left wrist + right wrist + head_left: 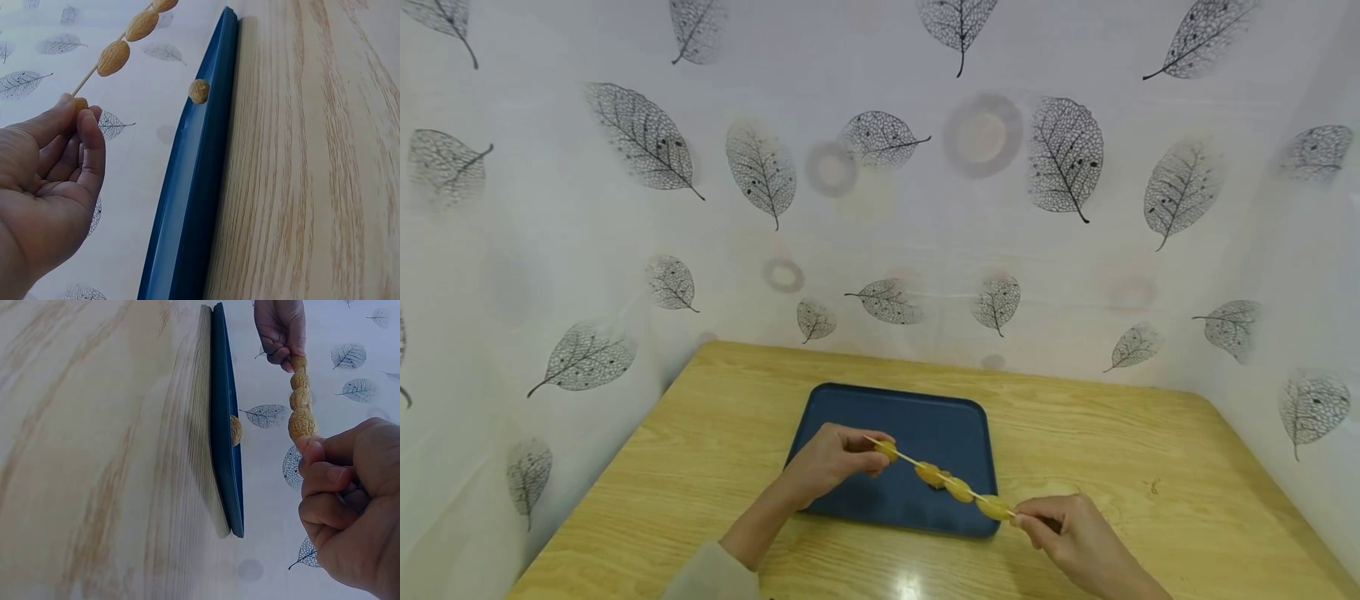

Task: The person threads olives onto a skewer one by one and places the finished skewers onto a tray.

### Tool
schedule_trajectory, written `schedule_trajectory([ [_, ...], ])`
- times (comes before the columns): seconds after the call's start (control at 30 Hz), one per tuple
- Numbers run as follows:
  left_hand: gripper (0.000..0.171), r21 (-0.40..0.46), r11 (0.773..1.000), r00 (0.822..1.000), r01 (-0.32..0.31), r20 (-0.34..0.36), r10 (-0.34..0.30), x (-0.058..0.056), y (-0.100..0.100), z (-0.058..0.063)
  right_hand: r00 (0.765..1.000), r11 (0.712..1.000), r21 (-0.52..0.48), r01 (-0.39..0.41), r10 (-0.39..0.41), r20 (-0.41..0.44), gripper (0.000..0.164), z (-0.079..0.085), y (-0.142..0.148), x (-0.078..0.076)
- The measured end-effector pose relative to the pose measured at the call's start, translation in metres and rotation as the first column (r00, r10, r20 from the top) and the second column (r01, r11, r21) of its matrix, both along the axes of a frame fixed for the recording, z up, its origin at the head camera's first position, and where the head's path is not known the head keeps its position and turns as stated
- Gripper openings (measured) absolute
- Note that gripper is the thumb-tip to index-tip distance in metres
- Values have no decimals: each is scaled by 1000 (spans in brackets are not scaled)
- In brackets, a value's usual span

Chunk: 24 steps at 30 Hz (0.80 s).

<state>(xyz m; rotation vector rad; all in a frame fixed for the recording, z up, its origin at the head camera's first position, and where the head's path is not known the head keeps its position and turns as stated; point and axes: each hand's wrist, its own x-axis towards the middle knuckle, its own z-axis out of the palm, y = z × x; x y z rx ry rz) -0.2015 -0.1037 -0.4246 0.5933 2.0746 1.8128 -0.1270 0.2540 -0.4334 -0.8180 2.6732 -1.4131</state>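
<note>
A thin wooden skewer [906, 457] strung with several wrinkled yellow-brown dried fruits [957, 488] slants between my two hands above the tray. At its upper left end, my left hand [838, 458] pinches one fruit [886, 451] between thumb and fingers, apart from the others. The skewer's tip pokes out just past that fruit. My right hand [1071, 533] pinches the lower right end, right beside the last fruit [303, 424]. One loose fruit [199, 91] lies on the dark blue tray [850, 408] and is partly overlapped by the skewer in the head view.
The tray rests on a wood-grain table [700, 433]. Behind and to both sides hangs a pale sheet [880, 233] printed with dark leaf skeletons. A light sleeve [715, 571] covers the left forearm.
</note>
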Motion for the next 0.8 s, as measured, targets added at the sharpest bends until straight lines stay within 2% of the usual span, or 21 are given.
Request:
schedule_trajectory([
  [0.17,25,4,1000,1000,-1,7,1,1,0,-1,1000,1000,13,9,-9,-11,15,0,-1,0],
  [0.4,26,24,1000,1000,6,29,-7,2,-1,-2,1000,1000,20,13,-14,14,16,1,-3,0],
  [0.8,26,12,1000,999,-2,45,2,2,2,-6,999,1000,15,7,-8,49,16,3,-4,1],
])
